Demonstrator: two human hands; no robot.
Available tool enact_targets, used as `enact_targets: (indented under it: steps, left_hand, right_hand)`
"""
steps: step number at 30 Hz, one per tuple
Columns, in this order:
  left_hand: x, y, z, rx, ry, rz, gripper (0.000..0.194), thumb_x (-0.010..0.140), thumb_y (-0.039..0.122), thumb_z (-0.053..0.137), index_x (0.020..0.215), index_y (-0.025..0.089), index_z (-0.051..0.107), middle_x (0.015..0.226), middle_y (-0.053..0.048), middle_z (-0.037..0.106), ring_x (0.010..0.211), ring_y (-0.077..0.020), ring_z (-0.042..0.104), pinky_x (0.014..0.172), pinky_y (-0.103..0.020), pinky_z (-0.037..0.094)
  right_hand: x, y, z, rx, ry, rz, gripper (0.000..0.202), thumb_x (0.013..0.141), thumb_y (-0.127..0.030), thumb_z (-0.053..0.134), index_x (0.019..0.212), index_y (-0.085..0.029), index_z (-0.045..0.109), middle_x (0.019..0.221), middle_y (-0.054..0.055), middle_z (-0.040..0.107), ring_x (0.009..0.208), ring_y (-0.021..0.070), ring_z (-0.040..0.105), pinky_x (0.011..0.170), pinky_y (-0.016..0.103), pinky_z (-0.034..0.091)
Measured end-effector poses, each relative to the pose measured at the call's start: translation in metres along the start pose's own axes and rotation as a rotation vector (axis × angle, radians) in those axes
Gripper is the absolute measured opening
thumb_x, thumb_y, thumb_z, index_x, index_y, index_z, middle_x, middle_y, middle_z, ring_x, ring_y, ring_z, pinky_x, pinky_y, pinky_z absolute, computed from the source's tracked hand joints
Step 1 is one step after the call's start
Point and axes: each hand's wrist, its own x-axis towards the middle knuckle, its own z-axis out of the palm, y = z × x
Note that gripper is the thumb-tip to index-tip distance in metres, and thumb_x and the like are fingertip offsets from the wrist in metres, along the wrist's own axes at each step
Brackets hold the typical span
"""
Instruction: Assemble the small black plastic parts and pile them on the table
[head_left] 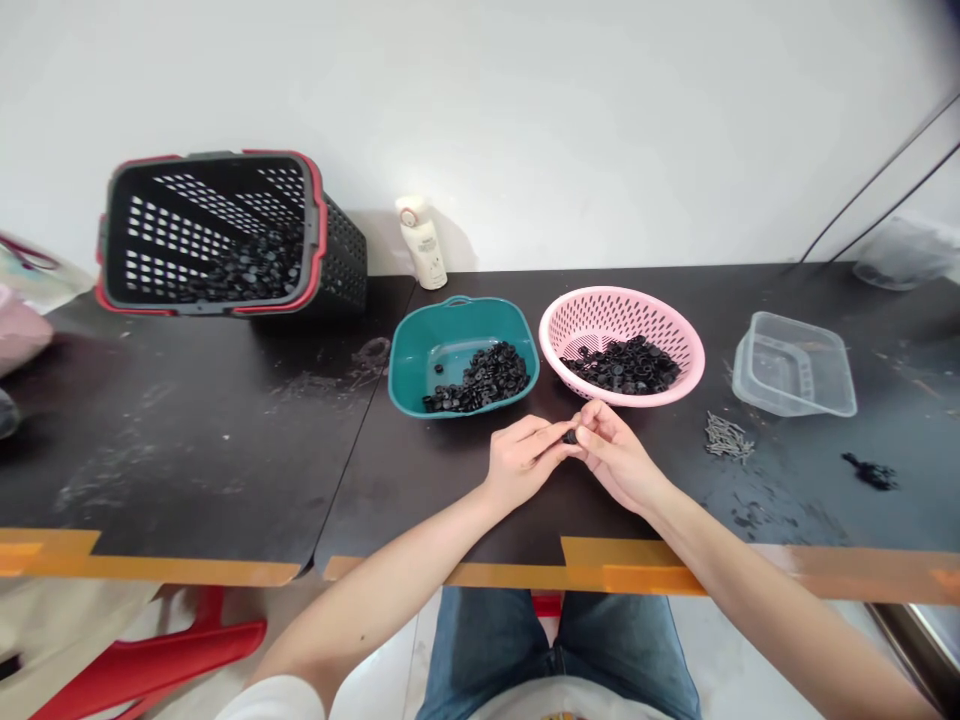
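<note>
My left hand [523, 457] and my right hand [616, 457] meet over the black table, close in front of the pink basket. Between their fingertips sits a small round black part [571, 437], pinched from both sides; its details are too small to make out. Just behind my hands, the pink perforated basket [621, 300] holds a heap of black parts [626, 364]. To its left a teal tub [417, 345] contains more small black round parts [487, 378], gathered toward its right side.
A tall dark basket with a red rim [321, 220] holds black parts at back left. Beside it stands a white bottle [424, 245]. On the right are a clear plastic container [795, 365], a pile of thin metal pins [727, 438] and a small black clump [872, 472]. Orange tape [510, 575] lines the table's front edge.
</note>
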Motion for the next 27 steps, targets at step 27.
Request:
enact_targets:
  steps: [27]
  left_hand:
    - [-0.001, 0.002, -0.002, -0.005, 0.026, 0.027, 0.024, 0.082, 0.025, 0.069, 0.106, 0.020, 0.069, 0.077, -0.001, 0.068, 0.064, -0.0092, 0.060, 0.059, -0.019, 0.049]
  right_hand:
    - [-0.004, 0.005, -0.003, -0.115, -0.055, 0.064, 0.018, 0.079, -0.036, 0.072, 0.073, -0.019, 0.073, 0.075, 0.000, 0.055, 0.071, 0.0107, 0.049, 0.070, 0.026, 0.043]
